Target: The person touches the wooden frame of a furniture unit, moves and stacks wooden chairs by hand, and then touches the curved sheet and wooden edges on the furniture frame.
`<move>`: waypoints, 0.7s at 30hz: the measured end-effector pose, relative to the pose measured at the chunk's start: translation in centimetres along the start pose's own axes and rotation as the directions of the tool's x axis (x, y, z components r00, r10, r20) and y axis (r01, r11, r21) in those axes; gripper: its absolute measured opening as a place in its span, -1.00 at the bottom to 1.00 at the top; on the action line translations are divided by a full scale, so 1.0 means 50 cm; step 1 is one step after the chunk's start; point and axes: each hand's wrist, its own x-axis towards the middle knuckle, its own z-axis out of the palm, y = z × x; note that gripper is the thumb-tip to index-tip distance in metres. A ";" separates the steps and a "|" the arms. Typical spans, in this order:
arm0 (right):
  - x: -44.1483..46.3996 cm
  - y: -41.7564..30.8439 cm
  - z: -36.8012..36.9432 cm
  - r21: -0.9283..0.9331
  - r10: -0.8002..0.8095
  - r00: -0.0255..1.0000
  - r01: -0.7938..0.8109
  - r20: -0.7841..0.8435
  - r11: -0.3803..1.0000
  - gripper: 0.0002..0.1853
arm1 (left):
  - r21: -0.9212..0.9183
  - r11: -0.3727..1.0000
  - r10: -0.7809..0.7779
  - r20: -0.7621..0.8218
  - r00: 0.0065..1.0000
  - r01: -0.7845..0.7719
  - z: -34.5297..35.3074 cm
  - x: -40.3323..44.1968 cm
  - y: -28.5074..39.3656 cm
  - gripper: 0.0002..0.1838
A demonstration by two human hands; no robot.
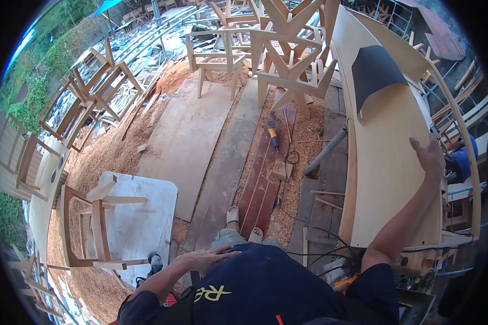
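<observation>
My left hand (210, 259) lies flat against the front of my dark shirt (244, 287), fingers stretched out and holding nothing. On the other side my right hand (429, 154) is raised over the far edge of a long pale wooden panel (390, 179), its fingers apart; whether it touches the panel I cannot tell. A dark curved sheet (375, 76) rests on the upper part of this panel. On the floor ahead of my feet lies a yellow and grey power tool (272, 131), with a small wood block (282, 170) near its cable.
Chair frames (293, 65) are stacked ahead, and others (87, 103) stand at the left. One frame (97, 222) sits by a white board (141, 216). A grey pipe (326, 150), loose cables (331, 249) and wood shavings (114, 157) lie around. Someone's blue clothing (461, 162) shows at right.
</observation>
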 end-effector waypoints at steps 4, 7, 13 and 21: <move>0.000 0.015 0.029 -0.017 -0.053 0.981 0.050 -0.189 0.999 -0.21 | -0.005 0.999 0.033 -0.021 0.999 -0.033 0.000 0.002 -0.005 0.53; -0.009 -0.008 -0.010 0.096 -0.026 0.999 0.023 0.031 0.995 -0.21 | 0.030 0.996 0.087 -0.052 0.995 -0.085 0.014 0.004 -0.020 0.50; 0.006 0.007 0.006 0.045 -0.038 0.999 0.038 -0.005 0.998 -0.28 | -0.033 0.999 -0.009 -0.072 0.997 0.007 0.023 0.004 -0.022 0.37; 0.041 0.057 0.046 0.128 -0.163 0.985 0.169 -0.054 0.977 -0.22 | -0.042 0.996 -0.079 -0.022 0.997 0.078 0.013 -0.003 -0.015 0.49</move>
